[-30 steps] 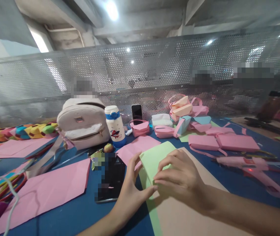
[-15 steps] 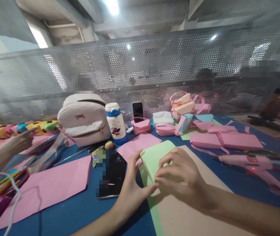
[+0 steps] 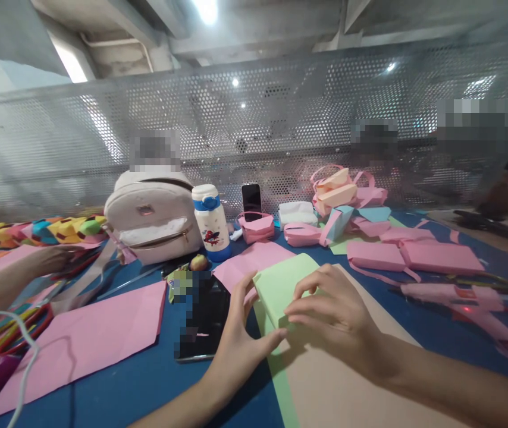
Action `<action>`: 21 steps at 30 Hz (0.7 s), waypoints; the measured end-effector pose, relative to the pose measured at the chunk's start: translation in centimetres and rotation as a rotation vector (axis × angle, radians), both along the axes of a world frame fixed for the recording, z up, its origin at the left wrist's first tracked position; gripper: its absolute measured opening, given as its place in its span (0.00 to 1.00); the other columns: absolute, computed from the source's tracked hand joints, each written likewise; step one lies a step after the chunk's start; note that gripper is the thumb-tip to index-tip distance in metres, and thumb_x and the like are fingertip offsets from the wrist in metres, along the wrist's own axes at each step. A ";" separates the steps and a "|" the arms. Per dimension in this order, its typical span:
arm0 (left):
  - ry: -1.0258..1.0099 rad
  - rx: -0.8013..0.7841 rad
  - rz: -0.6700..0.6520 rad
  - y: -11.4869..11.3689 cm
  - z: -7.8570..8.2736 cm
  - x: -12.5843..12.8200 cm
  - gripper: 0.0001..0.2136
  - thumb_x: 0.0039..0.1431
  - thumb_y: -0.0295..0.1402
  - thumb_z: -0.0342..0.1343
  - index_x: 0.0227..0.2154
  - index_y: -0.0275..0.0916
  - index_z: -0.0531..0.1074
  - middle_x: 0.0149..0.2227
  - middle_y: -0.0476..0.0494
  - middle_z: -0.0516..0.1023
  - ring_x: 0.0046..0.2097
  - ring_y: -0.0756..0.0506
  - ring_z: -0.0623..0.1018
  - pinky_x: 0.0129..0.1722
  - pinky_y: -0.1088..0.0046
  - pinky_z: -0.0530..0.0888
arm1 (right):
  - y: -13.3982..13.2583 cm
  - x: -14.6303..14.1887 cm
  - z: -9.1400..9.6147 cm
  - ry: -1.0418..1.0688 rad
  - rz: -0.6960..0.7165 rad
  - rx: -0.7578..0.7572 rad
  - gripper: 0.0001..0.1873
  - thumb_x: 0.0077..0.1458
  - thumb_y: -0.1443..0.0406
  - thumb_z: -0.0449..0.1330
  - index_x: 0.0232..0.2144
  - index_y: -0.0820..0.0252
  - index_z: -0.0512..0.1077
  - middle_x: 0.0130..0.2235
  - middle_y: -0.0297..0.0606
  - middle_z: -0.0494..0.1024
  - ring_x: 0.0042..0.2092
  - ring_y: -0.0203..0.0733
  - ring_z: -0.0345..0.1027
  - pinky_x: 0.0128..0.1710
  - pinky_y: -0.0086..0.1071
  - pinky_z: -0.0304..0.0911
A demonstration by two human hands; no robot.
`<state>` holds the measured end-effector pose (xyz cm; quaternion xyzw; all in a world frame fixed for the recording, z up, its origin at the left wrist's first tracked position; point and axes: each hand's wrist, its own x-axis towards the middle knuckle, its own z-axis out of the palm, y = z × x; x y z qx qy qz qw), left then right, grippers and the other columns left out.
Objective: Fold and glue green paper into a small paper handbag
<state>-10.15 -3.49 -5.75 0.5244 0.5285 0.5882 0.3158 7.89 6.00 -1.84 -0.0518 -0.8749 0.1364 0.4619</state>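
A folded light-green paper piece (image 3: 283, 280), shaped like a small flat box, stands in front of me. My left hand (image 3: 240, 342) grips it, with the fingers along its left side and the thumb at its near corner. On the right, my right hand (image 3: 336, 321) has its curled fingertips at the near edge of the same piece; the exact contact is partly hidden. Under both hands lie a large peach sheet (image 3: 347, 389) and a green sheet (image 3: 281, 380), which shows along the left border.
A black phone (image 3: 207, 321) lies left of my hands, near a pink sheet (image 3: 102, 333). A pink glue gun (image 3: 463, 297) and pink paper boxes (image 3: 441, 255) are on the right. Behind stand a bottle (image 3: 212, 223) and a backpack (image 3: 151, 214). Another person's hand (image 3: 55, 260) reaches in at left.
My right hand's fingers have lifted and shifted slightly right along the green piece. My left hand stays put. The other person's hand has moved lower and to the right, over dark-handled items.
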 end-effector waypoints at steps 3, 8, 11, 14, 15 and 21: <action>0.007 -0.001 -0.001 0.0 0.2 0.1 0.37 0.50 0.32 0.66 0.61 0.47 0.54 0.66 0.39 0.59 0.67 0.33 0.61 0.66 0.52 0.61 | 0.0 0.0 -0.1 -0.008 0.012 0.001 0.04 0.64 0.67 0.61 0.39 0.54 0.76 0.38 0.36 0.76 0.40 0.43 0.64 0.41 0.39 0.55; 0.014 0.013 -0.003 0.0 0.0 0.0 0.37 0.50 0.32 0.66 0.61 0.48 0.54 0.66 0.40 0.58 0.67 0.34 0.61 0.66 0.54 0.61 | -0.1 -0.1 -0.5 -0.037 0.006 -0.059 0.03 0.65 0.67 0.60 0.37 0.55 0.72 0.40 0.36 0.74 0.41 0.43 0.64 0.43 0.39 0.55; 0.020 0.033 0.014 0.0 -0.2 -0.1 0.38 0.50 0.34 0.67 0.61 0.48 0.55 0.66 0.41 0.58 0.67 0.33 0.61 0.66 0.54 0.61 | 0.0 -0.2 -0.5 -0.027 0.008 -0.120 0.04 0.68 0.67 0.55 0.39 0.56 0.68 0.41 0.37 0.71 0.43 0.43 0.64 0.44 0.38 0.56; 0.020 0.053 0.025 0.1 -0.3 -0.2 0.37 0.51 0.37 0.68 0.62 0.48 0.55 0.66 0.40 0.60 0.67 0.33 0.61 0.65 0.54 0.62 | 0.1 -0.1 -0.3 -0.014 0.000 -0.162 0.05 0.70 0.65 0.51 0.39 0.56 0.66 0.41 0.37 0.69 0.44 0.43 0.63 0.44 0.38 0.56; 0.020 0.059 0.027 0.1 -0.3 -0.2 0.37 0.52 0.38 0.68 0.62 0.48 0.55 0.66 0.40 0.60 0.67 0.33 0.61 0.65 0.54 0.63 | 0.2 -0.1 -0.2 -0.013 -0.005 -0.172 0.06 0.70 0.65 0.49 0.39 0.56 0.65 0.41 0.37 0.69 0.44 0.44 0.62 0.44 0.38 0.56; 0.019 0.092 0.049 0.2 -0.4 -0.3 0.37 0.53 0.41 0.68 0.62 0.49 0.56 0.66 0.40 0.59 0.67 0.33 0.61 0.65 0.55 0.62 | 0.2 0.0 0.0 -0.048 -0.036 -0.192 0.10 0.72 0.63 0.44 0.36 0.55 0.60 0.36 0.35 0.67 0.39 0.43 0.58 0.39 0.38 0.52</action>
